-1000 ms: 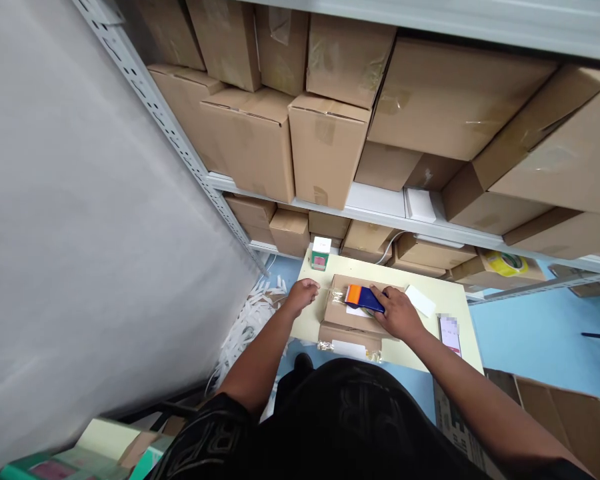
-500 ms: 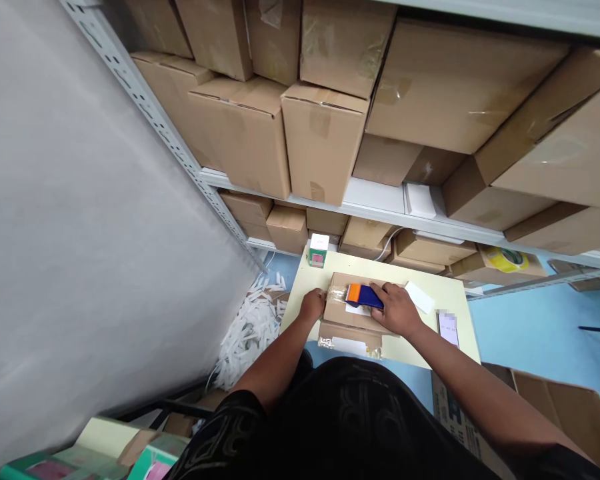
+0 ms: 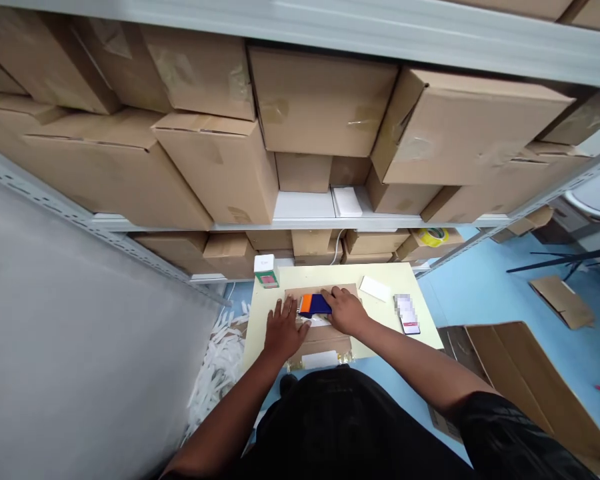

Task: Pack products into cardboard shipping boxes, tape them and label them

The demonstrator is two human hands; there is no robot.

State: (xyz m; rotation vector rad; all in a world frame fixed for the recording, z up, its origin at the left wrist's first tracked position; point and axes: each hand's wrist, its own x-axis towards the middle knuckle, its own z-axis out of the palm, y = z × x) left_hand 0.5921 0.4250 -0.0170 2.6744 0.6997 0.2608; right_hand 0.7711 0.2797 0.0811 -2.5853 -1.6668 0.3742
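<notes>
Our open left hand [image 3: 283,331] lies palm-down over the carton's left side, apparently bracing it, while our right hand [image 3: 347,312] grips the blue-and-orange tape dispenser [image 3: 321,305] low over the carton [image 3: 310,291] on the pale table [image 3: 380,327], any lettering too small to read.
</notes>
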